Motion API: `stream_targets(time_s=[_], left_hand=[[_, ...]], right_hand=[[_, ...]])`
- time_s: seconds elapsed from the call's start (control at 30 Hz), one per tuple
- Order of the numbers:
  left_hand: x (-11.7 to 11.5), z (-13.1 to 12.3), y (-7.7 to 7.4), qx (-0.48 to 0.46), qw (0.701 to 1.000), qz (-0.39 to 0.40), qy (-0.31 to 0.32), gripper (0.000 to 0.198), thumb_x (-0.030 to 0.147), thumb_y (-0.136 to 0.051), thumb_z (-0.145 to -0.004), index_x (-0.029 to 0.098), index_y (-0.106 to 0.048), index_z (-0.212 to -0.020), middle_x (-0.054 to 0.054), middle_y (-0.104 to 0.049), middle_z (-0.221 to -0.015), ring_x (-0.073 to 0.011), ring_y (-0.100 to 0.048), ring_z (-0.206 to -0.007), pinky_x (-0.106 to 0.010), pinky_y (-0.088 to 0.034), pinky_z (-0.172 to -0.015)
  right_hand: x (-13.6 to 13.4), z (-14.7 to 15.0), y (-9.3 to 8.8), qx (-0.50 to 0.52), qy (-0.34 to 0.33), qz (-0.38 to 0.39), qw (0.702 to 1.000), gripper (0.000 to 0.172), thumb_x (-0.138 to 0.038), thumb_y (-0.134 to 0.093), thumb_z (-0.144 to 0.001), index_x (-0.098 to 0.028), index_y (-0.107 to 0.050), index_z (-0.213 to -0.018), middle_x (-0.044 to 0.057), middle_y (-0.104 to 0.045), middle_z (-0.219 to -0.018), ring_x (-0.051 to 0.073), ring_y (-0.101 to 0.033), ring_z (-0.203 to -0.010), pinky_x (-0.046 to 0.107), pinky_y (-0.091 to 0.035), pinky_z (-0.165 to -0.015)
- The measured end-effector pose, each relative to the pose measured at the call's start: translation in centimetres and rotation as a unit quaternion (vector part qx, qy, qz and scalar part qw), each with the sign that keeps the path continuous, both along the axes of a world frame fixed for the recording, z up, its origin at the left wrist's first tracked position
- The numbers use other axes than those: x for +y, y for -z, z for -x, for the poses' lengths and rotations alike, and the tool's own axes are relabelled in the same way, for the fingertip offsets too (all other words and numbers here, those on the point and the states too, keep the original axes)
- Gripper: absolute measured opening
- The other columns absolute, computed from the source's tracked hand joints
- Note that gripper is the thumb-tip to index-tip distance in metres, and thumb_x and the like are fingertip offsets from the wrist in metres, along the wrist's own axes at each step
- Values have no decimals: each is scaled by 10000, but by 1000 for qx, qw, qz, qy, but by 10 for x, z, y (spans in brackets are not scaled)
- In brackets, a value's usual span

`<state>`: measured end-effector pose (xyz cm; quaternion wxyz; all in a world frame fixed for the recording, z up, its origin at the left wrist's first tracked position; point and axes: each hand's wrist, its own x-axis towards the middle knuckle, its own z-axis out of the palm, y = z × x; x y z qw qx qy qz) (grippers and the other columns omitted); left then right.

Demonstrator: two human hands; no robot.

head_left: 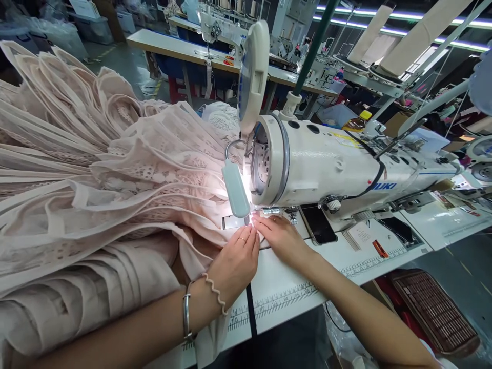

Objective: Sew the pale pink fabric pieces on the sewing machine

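Note:
My left hand (239, 253) is at the sewing spot of a white sewing machine (319, 159), its fingers bent together over the edge of pale pink lace-trimmed fabric (207, 218). Beside it, my right hand (282, 237) pinches the same fabric from the right, the two sets of fingertips almost meeting. A small lamp (235, 189) lights the place brightly, and the glare and fingers hide the needle and the exact seam. The fabric spreads leftward into a large layered heap (126, 143).
A black phone (318, 224) lies on the white machine table (284, 287), below the machine arm. An orange-red cutter (380, 249) rests farther right, near the printed ruler edge. Thread cones (417, 38) stand behind. Another sewing table (172, 48) is across the aisle.

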<state>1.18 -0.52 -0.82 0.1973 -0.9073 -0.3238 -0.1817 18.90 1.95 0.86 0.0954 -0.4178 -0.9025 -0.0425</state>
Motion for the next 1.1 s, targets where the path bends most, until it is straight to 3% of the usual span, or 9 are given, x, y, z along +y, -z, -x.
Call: stream_targets(time_s=[0.1,0.2,0.47,0.9,1.1], left_hand=[[5,0,2,18,1000,4,5,369,10,-342,-908,-30,-592,-1177,-200,-661,-1205,-261,-625,-1139,-387,-474,-1003],[7,2,2,16,999,23,16,366,8,-365,-904,-48,-579,-1196,-231,-644,-1221,-270,-618,-1157,-397,-473,-1021],[8,3,1,17,1000,21,7,409,-27,-333,-879,-31,-596,-1191,-215,-650,-1220,-263,-622,-1154,-385,-494,-1020],[12,3,6,12,1000,-22,7,404,-26,-331,-875,-2,-624,-1152,-176,-687,-1173,-246,-653,-1104,-375,-514,-993],[15,6,4,18,1000,-21,4,394,-18,-347,-876,8,-634,-1145,-159,-694,-1167,-239,-657,-1100,-359,-524,-989]], right_hand=[[8,-8,5,-10,42,52,998,487,-17,-404,-870,-205,-563,-1290,78,-656,-1197,238,-621,-979,340,-530,-754],[12,-8,10,-2,67,90,994,438,-78,-406,-894,-239,-560,-1271,63,-678,-1048,223,-617,-875,318,-507,-690],[16,-10,5,71,44,214,973,304,-189,-315,-977,-252,-531,-1182,47,-646,-1077,209,-580,-948,358,-476,-860],[14,-19,17,79,35,207,975,537,-76,-305,-906,-282,-415,-1389,52,-566,-1325,208,-564,-1092,398,-454,-949],[13,-14,11,59,64,207,974,523,-81,-288,-920,-278,-435,-1381,57,-616,-1234,211,-574,-1037,381,-461,-894]])
